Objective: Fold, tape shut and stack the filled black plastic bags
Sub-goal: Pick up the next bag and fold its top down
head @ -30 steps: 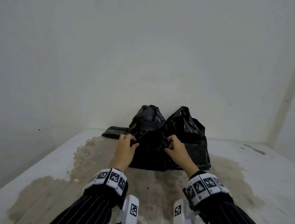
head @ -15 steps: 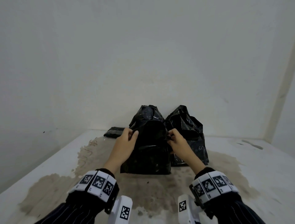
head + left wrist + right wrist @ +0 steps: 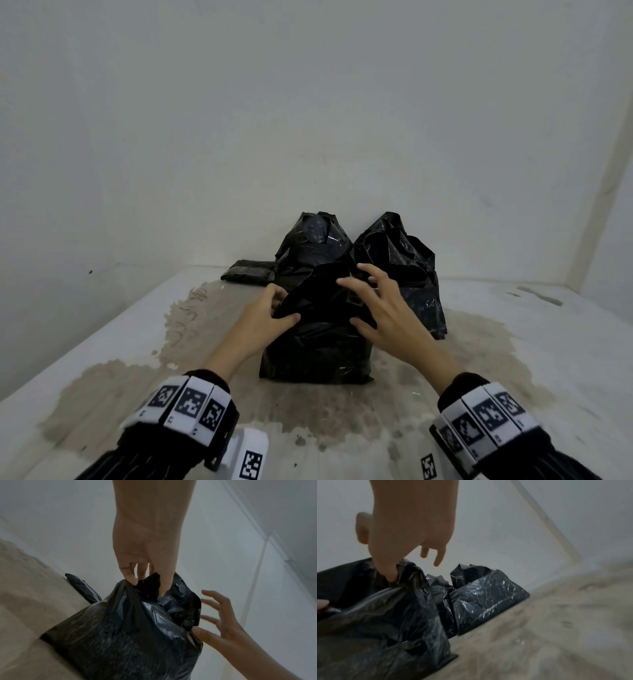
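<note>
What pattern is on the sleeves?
Dark with thin pale pinstripes, on the left sleeve especially; head view shows it best.

Plain whitish walls [image 3: 308, 120] meet in a corner over a pale floor [image 3: 513, 342] marked by a wide brownish stain [image 3: 113, 387].

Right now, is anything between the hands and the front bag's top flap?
Nothing visible. The left hand already pinches the front bag at its top edge; the right hand is spread open against its right side.

No readable text; the wristbands [image 3: 186, 406] carry only square coded markers.
</note>
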